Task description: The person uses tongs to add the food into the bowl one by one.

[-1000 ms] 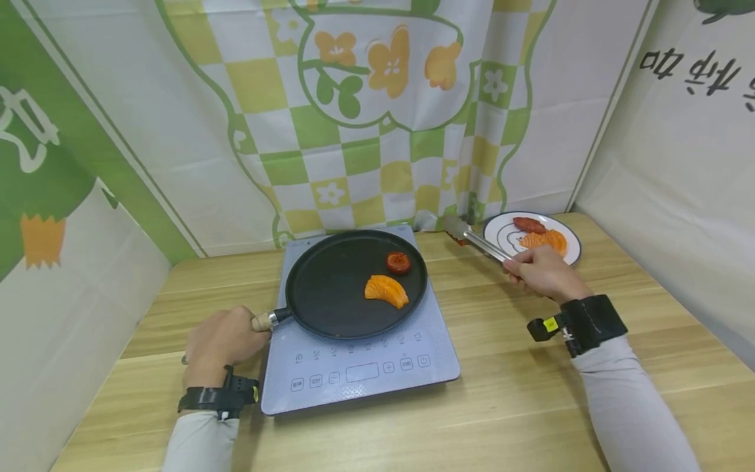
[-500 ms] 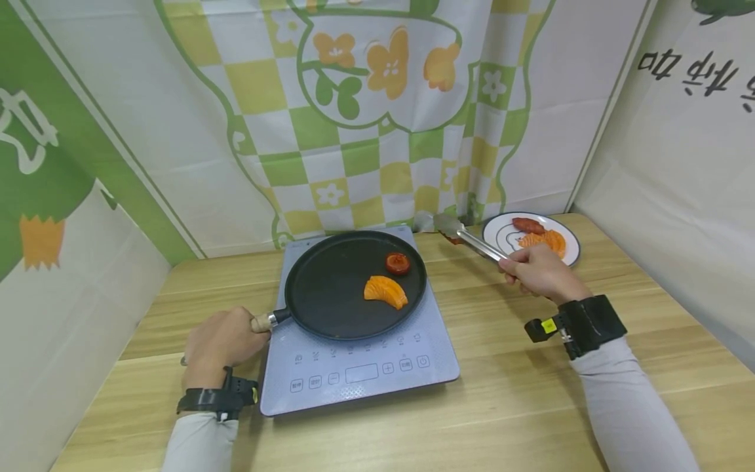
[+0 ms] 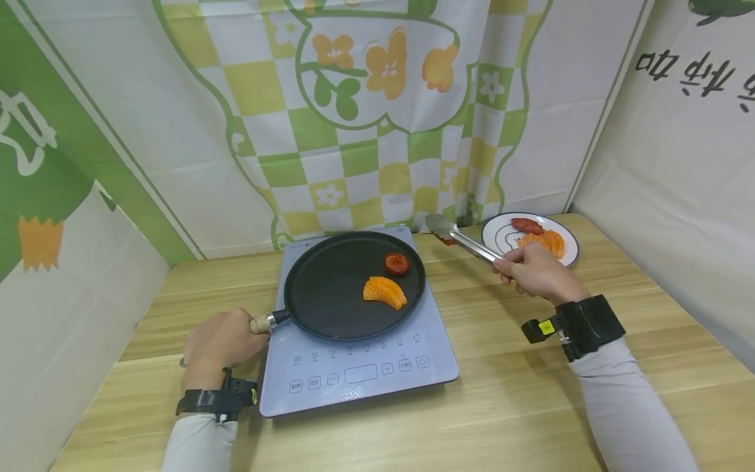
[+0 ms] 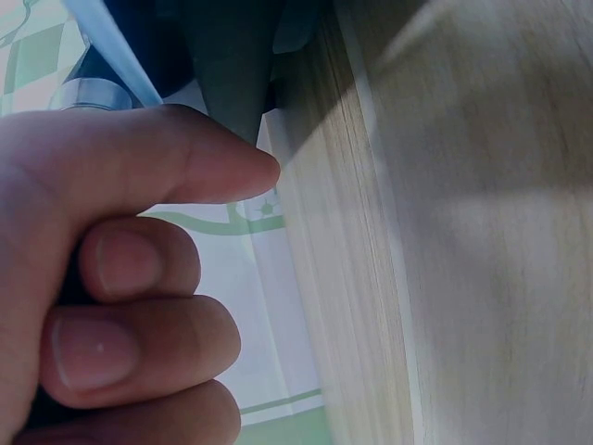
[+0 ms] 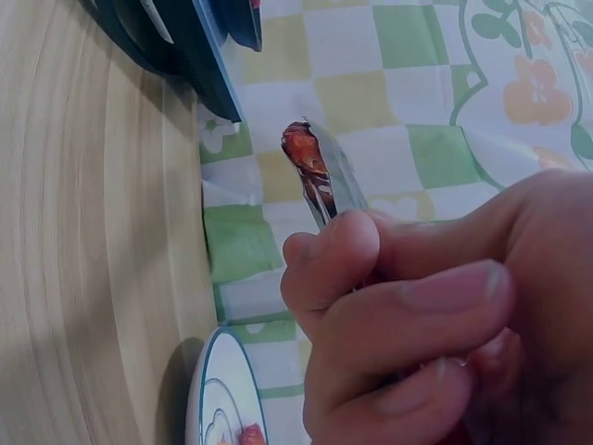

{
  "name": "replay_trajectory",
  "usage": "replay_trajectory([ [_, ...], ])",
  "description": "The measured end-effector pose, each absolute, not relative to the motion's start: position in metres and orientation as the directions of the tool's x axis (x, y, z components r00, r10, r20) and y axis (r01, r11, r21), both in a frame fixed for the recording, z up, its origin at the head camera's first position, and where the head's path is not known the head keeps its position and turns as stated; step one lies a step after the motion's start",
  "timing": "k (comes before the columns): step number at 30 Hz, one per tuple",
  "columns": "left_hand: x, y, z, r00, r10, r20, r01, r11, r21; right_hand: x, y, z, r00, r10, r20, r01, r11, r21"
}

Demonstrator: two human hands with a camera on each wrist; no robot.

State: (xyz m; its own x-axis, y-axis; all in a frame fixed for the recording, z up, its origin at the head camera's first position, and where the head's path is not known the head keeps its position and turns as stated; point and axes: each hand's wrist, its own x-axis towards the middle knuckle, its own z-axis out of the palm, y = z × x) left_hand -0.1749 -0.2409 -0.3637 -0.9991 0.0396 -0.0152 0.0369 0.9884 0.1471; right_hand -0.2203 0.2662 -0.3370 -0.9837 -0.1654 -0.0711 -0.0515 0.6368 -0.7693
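My left hand (image 3: pixel 221 337) grips the wooden handle of a flat black frying pan (image 3: pixel 330 288), its fingers curled in the left wrist view. In the pan lie an orange, ridged piece like sliced salmon (image 3: pixel 385 292) and a small round red piece (image 3: pixel 397 263). My right hand (image 3: pixel 539 272) holds metal tongs (image 3: pixel 468 242), which point left between the pan and a white plate (image 3: pixel 495 239). At their tips is a dark-red, browned piece of food (image 5: pixel 304 158), mostly hidden beneath the tongs in the head view.
Under the pan is a pale induction cooker (image 3: pixel 360 387) with a touch panel. The plate, at the back right, bears a red piece (image 3: pixel 527 225) and orange slices (image 3: pixel 551 244). A patterned curtain (image 3: pixel 366 151) hangs along the table's back edge.
My right hand and the tongs have moved left, away from the plate and closer to the pan, with the dark-red piece. My left hand stays on the pan handle.
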Motion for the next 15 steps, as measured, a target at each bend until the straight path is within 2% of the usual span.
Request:
replay_trajectory([
  [15,-0.1749,-0.2412,-0.3646,-0.999,0.034,-0.018,0.031,0.988,0.151,-0.2153,0.2573,-0.3293,-0.977,-0.205,-0.059,-0.081,0.614,-0.785],
])
